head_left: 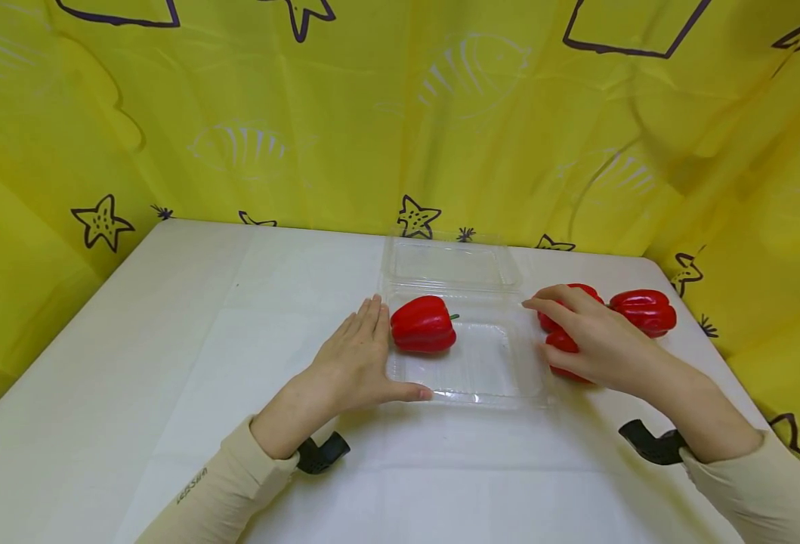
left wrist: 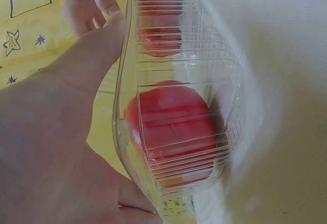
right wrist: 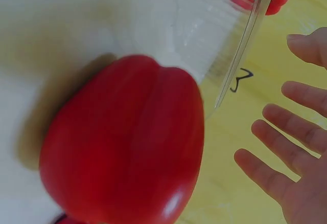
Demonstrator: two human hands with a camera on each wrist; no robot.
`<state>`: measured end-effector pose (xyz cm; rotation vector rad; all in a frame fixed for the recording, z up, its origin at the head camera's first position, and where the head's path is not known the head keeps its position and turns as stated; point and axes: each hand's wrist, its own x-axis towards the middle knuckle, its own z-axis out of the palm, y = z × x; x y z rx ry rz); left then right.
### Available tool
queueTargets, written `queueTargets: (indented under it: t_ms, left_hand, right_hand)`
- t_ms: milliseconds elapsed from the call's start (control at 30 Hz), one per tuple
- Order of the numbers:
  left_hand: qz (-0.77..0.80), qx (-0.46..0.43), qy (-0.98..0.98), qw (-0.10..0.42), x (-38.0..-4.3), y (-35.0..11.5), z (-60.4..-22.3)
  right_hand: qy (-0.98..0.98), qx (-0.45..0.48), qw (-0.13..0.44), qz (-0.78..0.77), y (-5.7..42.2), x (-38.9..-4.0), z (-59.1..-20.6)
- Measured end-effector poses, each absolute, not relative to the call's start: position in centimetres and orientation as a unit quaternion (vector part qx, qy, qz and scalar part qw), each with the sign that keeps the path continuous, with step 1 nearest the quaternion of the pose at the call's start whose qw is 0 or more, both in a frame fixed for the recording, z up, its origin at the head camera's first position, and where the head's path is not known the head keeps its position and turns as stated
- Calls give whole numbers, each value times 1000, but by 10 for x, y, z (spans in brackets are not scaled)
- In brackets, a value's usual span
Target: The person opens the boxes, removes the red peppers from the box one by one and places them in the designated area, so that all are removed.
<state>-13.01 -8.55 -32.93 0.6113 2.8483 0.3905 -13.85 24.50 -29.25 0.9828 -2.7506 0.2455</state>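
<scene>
A clear plastic clamshell box [head_left: 471, 397] lies open, its lid [head_left: 447, 264] folded back. One red bell pepper [head_left: 423, 325] with a green stem lies on its side in the box's left part. My left hand [head_left: 352, 355] rests against the box, straight fingers along the left side and thumb at the front rim; the left wrist view shows the box wall [left wrist: 232, 88] beside this hand. To the right of the box, my right hand [head_left: 593, 336] is over red peppers, partly hiding two. A large red pepper [right wrist: 127, 142] appears near its spread fingers [right wrist: 286, 147], apart from them.
Another red pepper [head_left: 644, 312] lies farther right, near the table's right edge. The white cloth-covered table [head_left: 168, 363] extends to the left and front. A yellow patterned curtain [head_left: 345, 113] hangs behind and along both sides.
</scene>
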Motion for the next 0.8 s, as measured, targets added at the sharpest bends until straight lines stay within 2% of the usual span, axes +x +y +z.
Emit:
queueTargets:
  t_ms: [500, 800]
  left_hand:
    - [134, 205, 964, 100, -129, -86, -328]
    - [131, 208, 965, 95, -130, -85, -329]
  right_hand:
    - [-938, 324, 55, 109, 212, -144, -292]
    - [-917, 372, 78, 116, 187, -150, -296]
